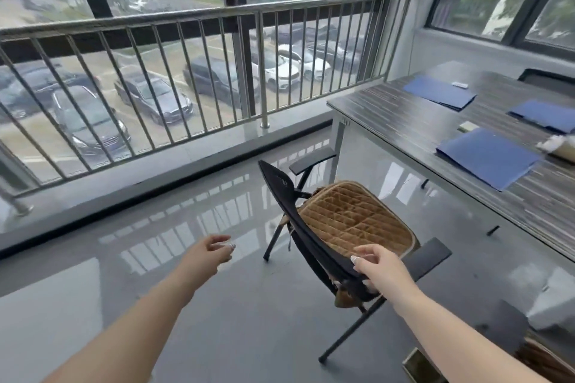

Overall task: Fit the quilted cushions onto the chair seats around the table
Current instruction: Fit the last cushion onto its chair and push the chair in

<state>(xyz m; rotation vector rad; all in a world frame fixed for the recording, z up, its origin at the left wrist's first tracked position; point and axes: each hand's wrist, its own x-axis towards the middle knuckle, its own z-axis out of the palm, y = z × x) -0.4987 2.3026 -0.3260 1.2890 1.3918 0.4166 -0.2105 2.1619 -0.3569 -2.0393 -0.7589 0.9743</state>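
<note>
A black folding chair [298, 205] with armrests stands on the grey floor beside the table [404, 130]. A brown quilted cushion [351, 221] lies on its seat, with a flap of it hanging behind the backrest. My right hand [378, 267] grips the near end of the chair's backrest. My left hand [214, 250] hovers over the floor left of the chair, fingers loosely apart and holding nothing. Another chair [504, 325] with a brown cushion edge shows at the lower right.
Three blue folders [485, 157] and small items lie on the striped table top. A metal railing [193, 77] runs in front of the windows on the left. A further chair back [547, 77] stands behind the table.
</note>
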